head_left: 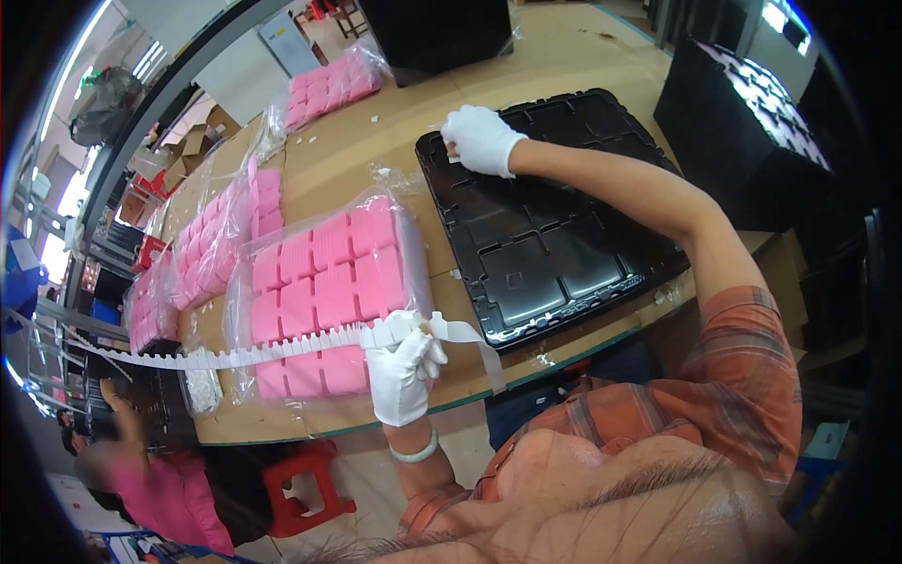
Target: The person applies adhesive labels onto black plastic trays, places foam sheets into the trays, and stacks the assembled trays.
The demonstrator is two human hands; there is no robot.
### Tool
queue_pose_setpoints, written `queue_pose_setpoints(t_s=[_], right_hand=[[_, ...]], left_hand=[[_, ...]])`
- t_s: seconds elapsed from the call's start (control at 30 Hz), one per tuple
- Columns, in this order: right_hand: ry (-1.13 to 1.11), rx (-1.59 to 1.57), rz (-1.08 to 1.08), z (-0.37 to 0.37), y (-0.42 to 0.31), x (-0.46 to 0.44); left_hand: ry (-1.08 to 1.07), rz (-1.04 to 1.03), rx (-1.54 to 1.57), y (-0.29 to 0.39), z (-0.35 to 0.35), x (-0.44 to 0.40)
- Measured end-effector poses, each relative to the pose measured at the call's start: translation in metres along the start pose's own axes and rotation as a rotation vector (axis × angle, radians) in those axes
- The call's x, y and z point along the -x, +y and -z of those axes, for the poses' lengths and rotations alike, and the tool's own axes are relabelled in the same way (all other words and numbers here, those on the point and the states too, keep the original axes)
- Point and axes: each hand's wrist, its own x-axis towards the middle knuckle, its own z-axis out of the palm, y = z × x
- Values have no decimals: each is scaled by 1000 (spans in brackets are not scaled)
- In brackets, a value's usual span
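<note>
My left hand (402,368), in a white glove, is closed around a long strip of white labels (254,355) with notched edges. The strip runs off to the left over a plastic-wrapped stack of pink blocks (324,273), and its loose end hangs to the right of the hand. My right hand (481,141), also gloved, is at the far left corner of a black plastic tray (536,282) with moulded compartments. Its fingers are pinched together against the tray, and a small white label (455,159) shows at the fingertips, partly hidden.
More wrapped pink blocks (211,235) lie along the table's left side, others (334,89) at the back. A tall black stack (738,122) stands right, a black box (437,38) at the far edge. A person in pink (178,498) is near a red stool (310,489) at lower left.
</note>
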Motion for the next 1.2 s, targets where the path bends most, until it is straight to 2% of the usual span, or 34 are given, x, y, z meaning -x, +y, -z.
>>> queue_pose_setpoints(t_s=[0.1, 0.23, 0.37, 0.5, 0.6, 0.67, 0.73, 0.8, 0.87, 0.9, 0.93, 1.0, 1.07, 1.13, 1.2], right_hand=[[-203, -79, -130, 3, 2, -4], [-270, -194, -185, 3, 6, 0], [-242, -310, -105, 13, 1, 14], [4, -475, -160, 36, 8, 34], [-91, -785, -284, 77, -4, 71], [-292, -955, -219, 103, -13, 108], [-629, -991, 16, 149, -33, 159], [-665, -880, 398, 173, -48, 208], [-327, -787, 116, 171, -57, 241], [-118, -849, -273, 168, -53, 248], [-22, -1019, -300, 155, -48, 254], [-118, -1184, -438, 172, -57, 255], [-141, -1167, -413, 166, -60, 258], [-65, -1362, -358, 147, -57, 261], [-18, -1304, -341, 150, -54, 264]], left_hand=[[35, -22, -16, 3, 3, 4], [71, -81, 62, 2, 14, 13], [109, -103, 101, 1, 12, 28], [84, -102, 92, 2, 3, 41], [50, -105, 118, -1, -3, 45], [26, -94, 119, 1, -11, 49], [-30, -64, 30, 1, -25, 52], [-85, -32, -38, 1, -48, 50], [-121, 18, -97, -1, -79, 47], [-91, -1, -162, -10, -103, 47], [-67, -53, -211, -18, -123, 43], [-27, -36, -187, -24, -148, 47], [-24, -7, -190, -28, -161, 48], [-72, -81, -251, -38, -164, 47], [-75, -94, -267, -40, -169, 45]])
